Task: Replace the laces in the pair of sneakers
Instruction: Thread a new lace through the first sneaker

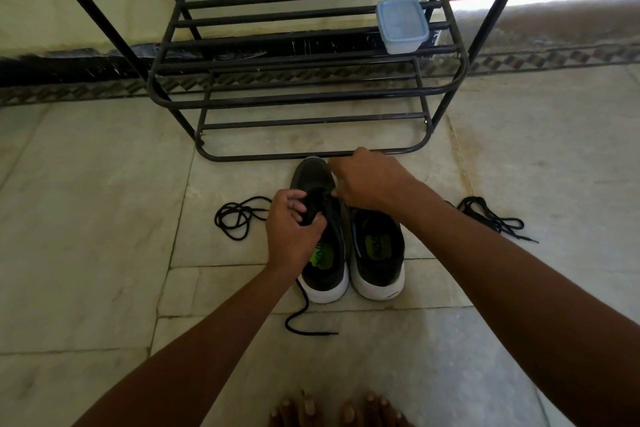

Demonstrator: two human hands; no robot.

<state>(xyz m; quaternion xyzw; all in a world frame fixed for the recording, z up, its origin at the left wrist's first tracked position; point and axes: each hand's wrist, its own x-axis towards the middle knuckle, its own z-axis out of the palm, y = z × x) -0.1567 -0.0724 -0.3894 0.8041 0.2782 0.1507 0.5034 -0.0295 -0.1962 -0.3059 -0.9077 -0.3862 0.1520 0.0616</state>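
A loose black lace lies on the floor; the left hand grips the left sneaker's tongue, the right hand pinches its lacing, the right sneaker touches it, another lace lies beyond

Two sneakers stand side by side on the floor, the left sneaker touching the right sneaker. At their 12 o'clock stands the shoe rack, a lidded container on its shelf toward 1 o'clock. One loose lace lies at 9 o'clock, another lace at 3 o'clock. Bare toes lie at 6 o'clock.
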